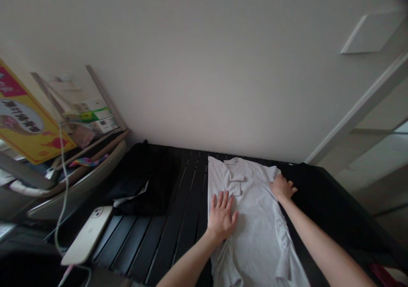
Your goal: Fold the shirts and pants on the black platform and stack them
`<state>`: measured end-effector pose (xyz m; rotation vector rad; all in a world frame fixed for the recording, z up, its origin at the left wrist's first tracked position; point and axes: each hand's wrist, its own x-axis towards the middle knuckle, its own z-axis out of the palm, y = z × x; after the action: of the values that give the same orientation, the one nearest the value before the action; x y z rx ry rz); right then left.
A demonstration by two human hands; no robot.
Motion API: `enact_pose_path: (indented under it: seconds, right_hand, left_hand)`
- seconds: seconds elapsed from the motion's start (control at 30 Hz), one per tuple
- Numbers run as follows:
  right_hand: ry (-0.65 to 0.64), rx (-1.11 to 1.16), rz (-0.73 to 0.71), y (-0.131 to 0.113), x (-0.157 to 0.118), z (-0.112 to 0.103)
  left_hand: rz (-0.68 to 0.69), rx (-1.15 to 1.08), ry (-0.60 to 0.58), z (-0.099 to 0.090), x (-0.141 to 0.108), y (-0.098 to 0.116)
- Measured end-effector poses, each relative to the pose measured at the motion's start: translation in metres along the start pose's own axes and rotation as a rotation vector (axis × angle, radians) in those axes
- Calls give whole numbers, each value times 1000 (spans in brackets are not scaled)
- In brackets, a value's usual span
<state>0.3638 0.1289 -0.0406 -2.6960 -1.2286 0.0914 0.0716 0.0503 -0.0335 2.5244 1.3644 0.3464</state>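
Note:
A light grey collared shirt (255, 219) lies spread on a black slatted surface, its collar end towards the wall. On its left side the cloth is turned inward, and a folded sleeve (236, 187) rests on top. My left hand (221, 217) presses flat on the shirt just below that sleeve, fingers spread. At the shirt's upper right edge is my right hand (282, 187), touching the cloth, with bent fingers apart and reaching past the edge. Its thumb is hard to make out. Wrinkles run down the shirt's right side.
To the left lie a black cloth bundle (143, 180) and a white phone (87, 236) with a cable plugged in. Beyond them stands a cart-like holder (117, 155) with small boxes and a yellow package (30, 117). A pale wall (204, 74) rises behind the slatted surface (178, 210).

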Motion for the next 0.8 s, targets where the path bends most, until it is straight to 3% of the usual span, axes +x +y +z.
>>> enact_pose_path:
  seconds: [0.13, 0.3, 0.43, 0.53, 0.67, 0.8]
  right_hand:
    - [27, 21, -86, -17, -10, -19]
    - [120, 34, -310, -72, -34, -32]
    - [109, 88, -556, -124, -61, -21]
    - [70, 144, -738, -148, -78, -7]
    - [90, 178, -821, -140, -94, 2]
    - [138, 141, -767, -100, -119, 1]
  left_hand:
    - [-2, -71, -3, 0, -1, 1]
    - [-41, -142, 61, -5, -2, 2]
    - [-28, -184, 126, -10, -7, 2]
    - [-68, -207, 167, -11, -9, 1]
    - [-98, -238, 165, -12, -9, 0]
    - [-114, -265, 142, -12, -7, 2]
